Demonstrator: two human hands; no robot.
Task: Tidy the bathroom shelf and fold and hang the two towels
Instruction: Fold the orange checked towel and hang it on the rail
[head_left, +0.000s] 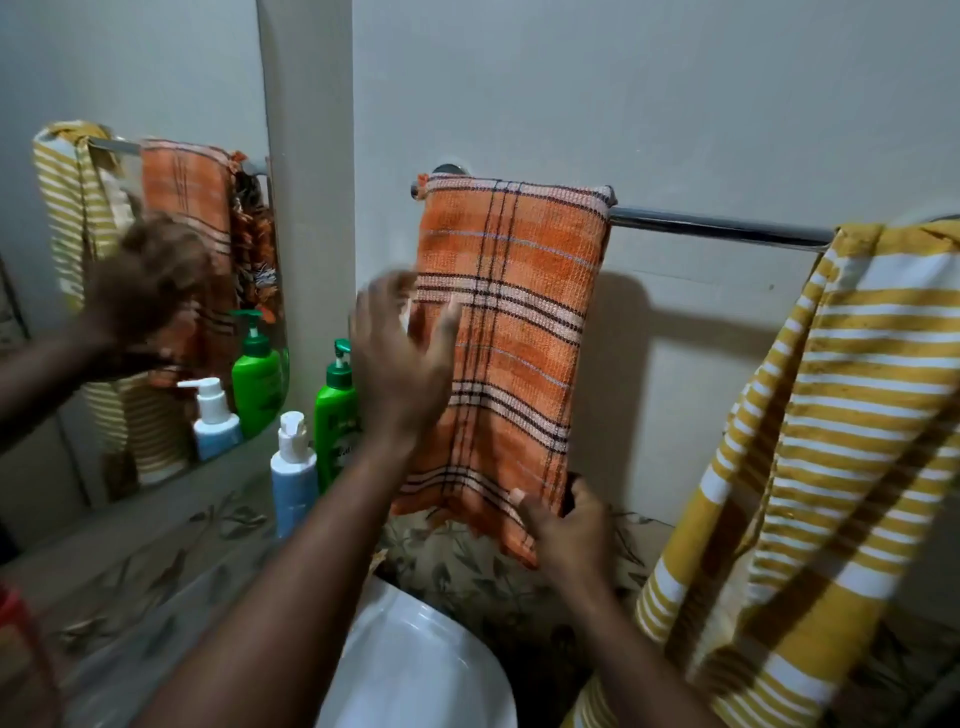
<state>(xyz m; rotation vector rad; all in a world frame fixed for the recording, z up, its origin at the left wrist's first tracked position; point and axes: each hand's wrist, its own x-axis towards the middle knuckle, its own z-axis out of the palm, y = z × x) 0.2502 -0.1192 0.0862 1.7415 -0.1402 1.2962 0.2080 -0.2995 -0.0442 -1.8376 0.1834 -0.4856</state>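
orange towel (511, 332): folded narrow, draped over rail (717, 226) near its left end, hangs flat vs wall; neat so as to dry and look tidy
left hand (402, 358): blurred, fingers spread, palm flat on towel's left edge; prob smoothing the face & squaring the edge, no grip on anything
right hand (569, 525): at bottom right corner of towel, thumb in front, fingers behind; grip looks pinched on the hem, prob tugging down to pull cloth taut while other hand strokes
yellow towel (810, 415): striped, slung over right end of rail, bunched & uneven, trails down past desk edge; looks not yet folded, so likely next job
bottles: green pump bottle (336, 410) + white-blue pump bottle (293, 467) upright, just beside each other on desk (156, 545) by wall corner, left of towel; pushed back, clear of sink (415, 670)
mirror (130, 234): at left, repeats towels & bottles
progress: est one towel about done, one left
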